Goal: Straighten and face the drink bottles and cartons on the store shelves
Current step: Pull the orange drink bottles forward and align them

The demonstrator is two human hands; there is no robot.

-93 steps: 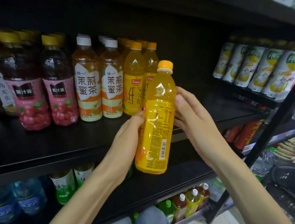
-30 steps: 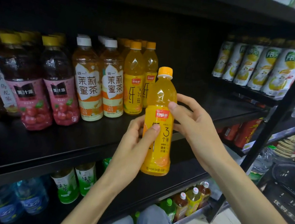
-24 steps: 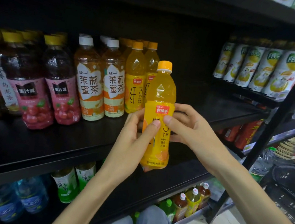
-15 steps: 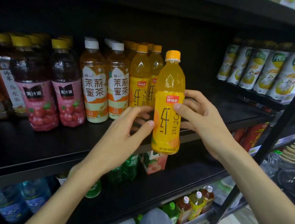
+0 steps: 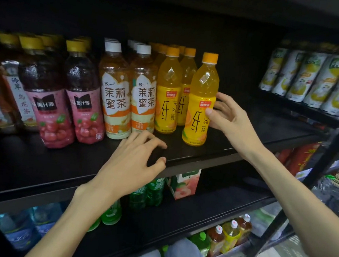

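The right hand (image 5: 227, 116) has its grip around the orange juice bottle (image 5: 201, 102), thumb on the label, fingers wrapped behind, bottle standing upright on the shelf (image 5: 214, 153) with its label facing out. To finish well, she should slide it left toward the matching orange bottles (image 5: 168, 94) until the fronts line up, keeping the label square. The left hand (image 5: 134, 162) hovers loose, holding nothing, below and left of that grip. Every bottle looks capped and full of orange drink.

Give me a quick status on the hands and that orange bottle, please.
Right hand grips orange bottle, upright on shelf. Left hand open, empty. Nothing blocking.
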